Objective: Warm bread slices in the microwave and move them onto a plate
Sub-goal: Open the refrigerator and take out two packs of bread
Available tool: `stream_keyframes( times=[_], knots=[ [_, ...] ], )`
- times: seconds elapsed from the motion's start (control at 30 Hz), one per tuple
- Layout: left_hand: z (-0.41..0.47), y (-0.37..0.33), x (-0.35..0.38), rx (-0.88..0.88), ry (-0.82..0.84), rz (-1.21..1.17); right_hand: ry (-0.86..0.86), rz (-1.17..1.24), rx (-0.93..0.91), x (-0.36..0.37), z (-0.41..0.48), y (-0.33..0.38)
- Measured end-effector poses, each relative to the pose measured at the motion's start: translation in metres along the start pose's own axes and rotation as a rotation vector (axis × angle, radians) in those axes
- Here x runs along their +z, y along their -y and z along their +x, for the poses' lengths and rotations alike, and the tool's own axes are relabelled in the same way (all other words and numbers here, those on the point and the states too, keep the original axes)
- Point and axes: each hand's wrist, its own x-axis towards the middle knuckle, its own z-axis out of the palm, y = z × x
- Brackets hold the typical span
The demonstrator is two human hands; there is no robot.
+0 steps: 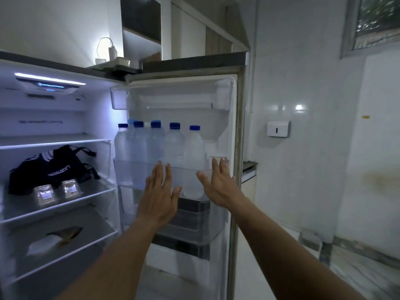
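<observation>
Two bare forearms are reaching forward into an open refrigerator. The left hand [159,198] is spreading flat with straight fingers, holding nothing, its fingertips lying over the rim of a clear plastic door bin [134,169]; whether they are touching it cannot be told. The right hand [218,182] is likewise splayed and holding nothing, hovering at the bin's right end.

Down to the left, a soft, pale plastic-wrapped package [54,240] with a brown patch is lying on the lower glass shelf [95,239]; whether it holds the bread slices cannot be told.

One shelf up, two small clear, boxy containers [44,194] are sitting side by side in front of a crumpled black fabric bag [58,167] with white lettering.

In the door bin, clear, ribbed water bottles [174,146] with blue caps are standing upright in a row. Above them an upper door bin [173,94] of the same transparent plastic is hanging. On the glossy tiled wall to the right, a white rectangular box [278,128] is sitting.
</observation>
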Motion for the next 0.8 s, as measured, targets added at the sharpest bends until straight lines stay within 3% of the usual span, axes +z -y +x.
stream_keyframes(
  times=[0.23, 0.57, 0.8],
  knots=[
    [0.055, -0.011, 0.036, 0.019, 0.015, 0.126, -0.087, -0.019, -0.064, 0.004, 0.043, -0.052],
    [0.108, -0.021, 0.099, 0.023, -0.178, 0.264, -0.197, -0.149, -0.133, 0.013, 0.106, -0.108],
    [0.126, -0.026, 0.122, 0.016, -0.208, 0.333, -0.129, -0.065, -0.159, 0.011, 0.138, -0.133]
  ],
)
